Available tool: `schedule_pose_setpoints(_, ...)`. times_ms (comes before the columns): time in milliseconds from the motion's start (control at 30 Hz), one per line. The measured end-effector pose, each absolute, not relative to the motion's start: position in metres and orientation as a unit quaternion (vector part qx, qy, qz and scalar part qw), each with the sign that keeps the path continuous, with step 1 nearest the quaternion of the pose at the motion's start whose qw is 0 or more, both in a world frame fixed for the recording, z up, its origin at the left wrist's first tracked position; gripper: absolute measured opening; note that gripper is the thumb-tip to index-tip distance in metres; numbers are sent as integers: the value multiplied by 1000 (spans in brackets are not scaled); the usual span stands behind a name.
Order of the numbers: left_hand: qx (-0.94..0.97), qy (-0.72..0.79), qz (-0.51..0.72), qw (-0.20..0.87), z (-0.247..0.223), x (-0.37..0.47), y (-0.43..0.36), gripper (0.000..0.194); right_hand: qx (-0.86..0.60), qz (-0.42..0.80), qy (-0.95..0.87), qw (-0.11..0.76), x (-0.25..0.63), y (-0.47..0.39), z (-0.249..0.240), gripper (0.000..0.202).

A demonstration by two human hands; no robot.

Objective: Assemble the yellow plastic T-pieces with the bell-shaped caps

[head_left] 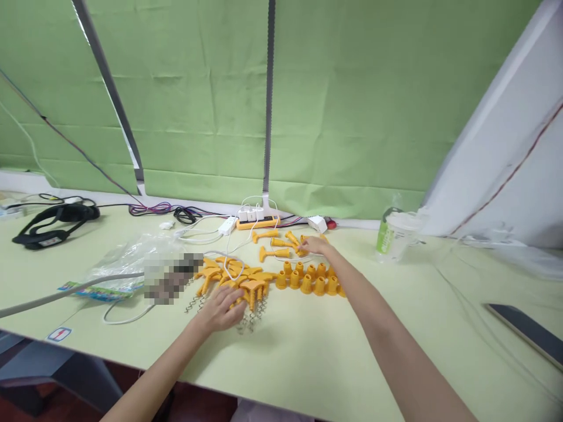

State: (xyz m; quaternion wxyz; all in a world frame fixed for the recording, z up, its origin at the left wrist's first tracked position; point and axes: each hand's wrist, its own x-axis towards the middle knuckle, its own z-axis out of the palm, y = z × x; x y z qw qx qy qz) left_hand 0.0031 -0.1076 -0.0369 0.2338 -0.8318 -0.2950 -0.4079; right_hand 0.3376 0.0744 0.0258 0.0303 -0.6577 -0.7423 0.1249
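A pile of yellow T-handled corkscrews (255,285) lies on the table, their bare metal spirals pointing toward me. My left hand (222,309) rests on the pile's near edge, fingers stretched out over the handles. Beyond it, several corkscrews with yellow sleeves over their spirals, such as one sleeved corkscrew (275,253), lie on their sides. Among these, my right hand (314,245) has its fingers closed on a yellow corkscrew (301,252), partly hidden by the fingers. Two rows of yellow hollow sleeves (307,284) stand upright right of the pile, some hidden behind my right forearm.
A yellow power strip (258,223) with white plugs and tangled cables runs along the back. A white cable loops over the pile. At left are a clear plastic bag (132,261) and a black headset (55,225). A cup (393,237) and a phone (528,331) are at right.
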Motion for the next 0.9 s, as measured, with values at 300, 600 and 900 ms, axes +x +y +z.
schedule_pose_setpoints(300,-819,-316,-434,202,53,81,-6,20,-694,139,-689,154,321,75,36,10)
schedule_pose_setpoints(600,-830,-320,-437,-132,29,124,7,41,-441,483,-524,546,294,11,54,19)
schedule_pose_setpoints(900,-721,-390,-515,-250,21,105,-8,16,-409,514,-386,647,287,-40,40,21)
